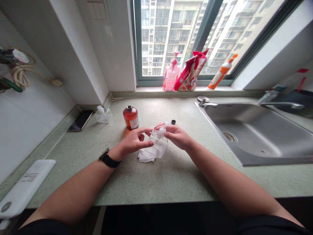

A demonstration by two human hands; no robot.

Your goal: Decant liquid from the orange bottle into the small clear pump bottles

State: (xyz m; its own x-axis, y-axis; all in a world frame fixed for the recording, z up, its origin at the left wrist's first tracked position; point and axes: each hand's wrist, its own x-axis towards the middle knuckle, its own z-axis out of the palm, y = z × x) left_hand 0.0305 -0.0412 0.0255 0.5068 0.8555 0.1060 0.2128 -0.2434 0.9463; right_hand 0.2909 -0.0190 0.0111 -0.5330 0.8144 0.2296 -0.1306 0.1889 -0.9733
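Between my hands is a clear square pump bottle [158, 147], tilted, with a whitish pump head at its top. My left hand [137, 140] grips the bottle's left side with thumb and fingers. At the neck, the fingers of my right hand [177, 135] close around the pump head [161, 131]. Under the bottle lies a folded white tissue [146, 157]. Just beyond my left hand stands an uncapped amber-red bottle [130, 116] with a white label. A small black cap [173, 122] rests behind my right hand.
A second clear pump bottle [103, 115] and a phone [81, 120] are at the back left. The steel sink [256, 130] is on the right. A white device [29, 186] sits front left. On the windowsill stand a pink pump bottle [171, 76], a red bag [190, 73] and an orange-white bottle [221, 75].
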